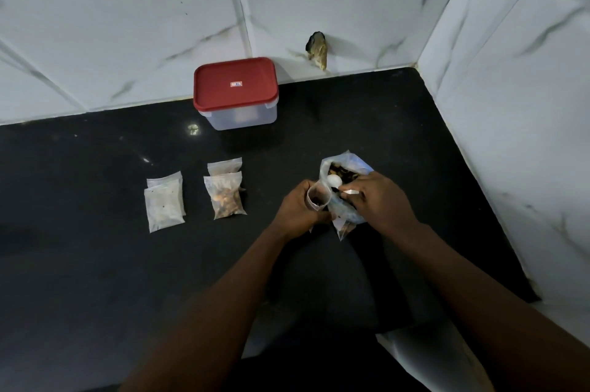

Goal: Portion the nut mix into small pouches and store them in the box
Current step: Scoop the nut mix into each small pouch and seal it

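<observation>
Two sets of fingers meet over the work. The left hand (298,209) curls round a small pouch (317,198) and holds its mouth open and upward. The right hand (378,200) pinches the handle of a white scoop (334,181), whose bowl lies at the mouth of the big bag of nut mix (346,165). Both sit toward the right edge of the black countertop (95,264).

To do this well, I judge, keep the pouch mouth wide and tucked against the bag's lip. Tip the scoop slowly so strays fall back into the bag, and stop the fill short of the seal strip.

Two filled pouches (225,200) lie overlapping mid-counter, with two paler pouches (164,205) to their left. The red-lidded box (236,94) stands closed at the back edge.

How full the held pouch is cannot be told. Bag plastic hides the right fingertips, the paler pouches' contents are unclear, and the box's frosted wall shows only a pale blur.
</observation>
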Tool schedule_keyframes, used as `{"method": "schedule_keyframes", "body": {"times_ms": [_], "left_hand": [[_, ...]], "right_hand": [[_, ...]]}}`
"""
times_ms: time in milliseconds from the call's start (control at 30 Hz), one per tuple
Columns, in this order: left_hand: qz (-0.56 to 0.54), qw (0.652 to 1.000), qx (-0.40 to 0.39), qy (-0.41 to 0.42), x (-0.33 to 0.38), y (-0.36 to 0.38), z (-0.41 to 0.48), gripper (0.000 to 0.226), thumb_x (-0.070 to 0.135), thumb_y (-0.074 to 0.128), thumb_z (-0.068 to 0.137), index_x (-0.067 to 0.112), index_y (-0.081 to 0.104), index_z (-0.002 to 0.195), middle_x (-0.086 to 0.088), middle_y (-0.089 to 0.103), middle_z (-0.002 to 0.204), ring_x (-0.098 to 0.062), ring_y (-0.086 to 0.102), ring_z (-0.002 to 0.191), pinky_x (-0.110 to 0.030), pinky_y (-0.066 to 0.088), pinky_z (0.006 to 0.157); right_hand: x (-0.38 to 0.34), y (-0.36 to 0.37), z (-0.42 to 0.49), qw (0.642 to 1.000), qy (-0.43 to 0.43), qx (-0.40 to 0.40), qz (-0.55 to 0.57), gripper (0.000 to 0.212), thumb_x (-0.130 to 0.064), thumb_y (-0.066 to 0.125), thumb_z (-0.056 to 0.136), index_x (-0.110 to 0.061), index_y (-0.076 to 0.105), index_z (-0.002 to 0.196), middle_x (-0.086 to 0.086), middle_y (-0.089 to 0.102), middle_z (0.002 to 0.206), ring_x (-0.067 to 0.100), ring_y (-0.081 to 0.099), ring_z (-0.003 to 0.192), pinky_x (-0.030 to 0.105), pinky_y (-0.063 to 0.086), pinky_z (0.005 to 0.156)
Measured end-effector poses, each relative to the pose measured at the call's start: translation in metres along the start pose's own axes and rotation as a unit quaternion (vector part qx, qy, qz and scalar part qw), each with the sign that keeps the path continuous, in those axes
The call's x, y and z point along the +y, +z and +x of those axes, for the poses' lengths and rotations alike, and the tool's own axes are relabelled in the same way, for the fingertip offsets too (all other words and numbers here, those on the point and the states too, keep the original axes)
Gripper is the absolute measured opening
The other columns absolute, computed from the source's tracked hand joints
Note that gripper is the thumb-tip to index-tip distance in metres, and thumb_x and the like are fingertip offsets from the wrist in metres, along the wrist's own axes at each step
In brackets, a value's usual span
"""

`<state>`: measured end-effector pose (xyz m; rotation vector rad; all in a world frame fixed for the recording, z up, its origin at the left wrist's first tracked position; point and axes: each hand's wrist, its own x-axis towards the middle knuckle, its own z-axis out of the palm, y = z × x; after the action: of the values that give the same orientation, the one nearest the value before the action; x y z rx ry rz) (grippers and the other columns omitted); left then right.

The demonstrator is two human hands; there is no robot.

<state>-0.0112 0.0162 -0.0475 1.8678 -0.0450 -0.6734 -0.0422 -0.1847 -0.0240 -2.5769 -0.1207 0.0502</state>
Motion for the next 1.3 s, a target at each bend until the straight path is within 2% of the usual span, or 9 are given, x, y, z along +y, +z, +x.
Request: {"method": "schedule_keyframes", "body": {"times_ms": [167,433,567,667,800,867,967,1167,1300], "left_hand": [[-0.002,1.000,-0.005,0.003,0.001,-0.001,-0.001,0.048,0.008,0.087,0.076,0.021,0.061,0.113,0.007,0.070,0.106,-0.001,0.068,0.095,-0.018,0.052,0.077],[0.013,1.000,-0.005,0.013,-0.001,-0.004,-0.005,0.049,0.008,0.087,0.076,0.020,0.061,0.116,0.007,0.070,0.110,-0.002,0.068,0.100,-0.020,0.053,0.082],[0.040,0.999,-0.016,0.018,-0.002,-0.008,-0.005,0.049,0.010,0.087,0.077,0.023,0.060,0.116,0.007,0.069,0.112,-0.002,0.066,0.103,-0.018,0.051,0.083],[0.062,0.998,-0.027,0.017,-0.005,-0.008,-0.004,0.051,0.015,0.088,0.076,0.025,0.061,0.117,0.008,0.068,0.114,-0.001,0.065,0.104,-0.019,0.049,0.083],[0.070,0.997,-0.024,0.015,-0.008,-0.007,-0.003,0.050,0.016,0.089,0.075,0.026,0.062,0.116,0.009,0.069,0.114,-0.002,0.066,0.104,-0.023,0.053,0.087],[0.070,0.997,-0.029,0.017,-0.009,-0.007,-0.003,0.050,0.014,0.088,0.075,0.024,0.062,0.116,0.008,0.069,0.113,-0.003,0.066,0.104,-0.024,0.053,0.087],[0.059,0.997,-0.037,0.017,-0.009,-0.007,-0.004,0.046,0.012,0.086,0.076,0.023,0.062,0.114,0.007,0.070,0.113,-0.004,0.067,0.104,-0.025,0.053,0.088],[0.013,0.999,-0.038,0.026,-0.010,-0.001,-0.004,0.043,0.013,0.084,0.075,0.017,0.064,0.113,0.000,0.073,0.113,-0.014,0.070,0.106,-0.048,0.057,0.098],[0.007,0.999,-0.046,0.017,-0.013,-0.002,-0.003,0.045,0.014,0.085,0.074,0.020,0.064,0.114,0.001,0.072,0.114,-0.013,0.070,0.107,-0.051,0.057,0.099]], "right_hand": [[0.011,-0.018,-0.015,1.000,-0.015,-0.015,0.007,0.016,-0.025,0.066,0.097,-0.026,0.079,0.105,-0.008,0.074,0.100,0.005,0.063,0.090,0.027,0.048,0.077],[0.016,-0.022,-0.016,0.986,0.076,0.107,0.101,0.017,-0.014,0.074,0.089,-0.014,0.077,0.106,-0.003,0.077,0.097,0.003,0.071,0.090,0.024,0.057,0.083],[0.008,-0.012,-0.020,0.987,0.087,0.096,0.092,0.017,-0.019,0.071,0.092,-0.014,0.077,0.106,0.000,0.077,0.098,-0.001,0.068,0.083,0.008,0.048,0.076],[0.000,-0.002,-0.023,0.986,0.086,0.083,0.115,0.021,-0.027,0.067,0.093,-0.016,0.077,0.108,-0.002,0.077,0.100,-0.002,0.069,0.080,0.010,0.053,0.072],[-0.002,0.000,-0.019,0.985,0.103,0.053,0.130,0.015,-0.021,0.071,0.093,-0.018,0.078,0.106,-0.007,0.077,0.101,-0.004,0.069,0.090,0.014,0.054,0.083],[-0.002,-0.004,-0.015,0.983,0.127,0.018,0.135,0.014,-0.017,0.070,0.093,-0.021,0.078,0.105,-0.011,0.076,0.099,-0.010,0.067,0.089,0.007,0.051,0.080],[-0.001,-0.012,-0.007,0.967,0.188,-0.030,0.166,0.016,-0.016,0.072,0.090,-0.029,0.077,0.097,-0.018,0.072,0.092,-0.011,0.064,0.088,0.006,0.047,0.073],[-0.012,-0.004,-0.001,0.953,0.231,-0.023,0.193,0.013,-0.018,0.073,0.091,-0.026,0.077,0.100,-0.011,0.069,0.093,0.001,0.064,0.080,0.019,0.052,0.068],[-0.012,-0.005,-0.006,0.880,0.327,-0.026,0.343,0.015,-0.013,0.064,0.097,-0.015,0.074,0.108,0.003,0.077,0.089,0.006,0.057,0.057,0.020,0.046,0.050]]}}
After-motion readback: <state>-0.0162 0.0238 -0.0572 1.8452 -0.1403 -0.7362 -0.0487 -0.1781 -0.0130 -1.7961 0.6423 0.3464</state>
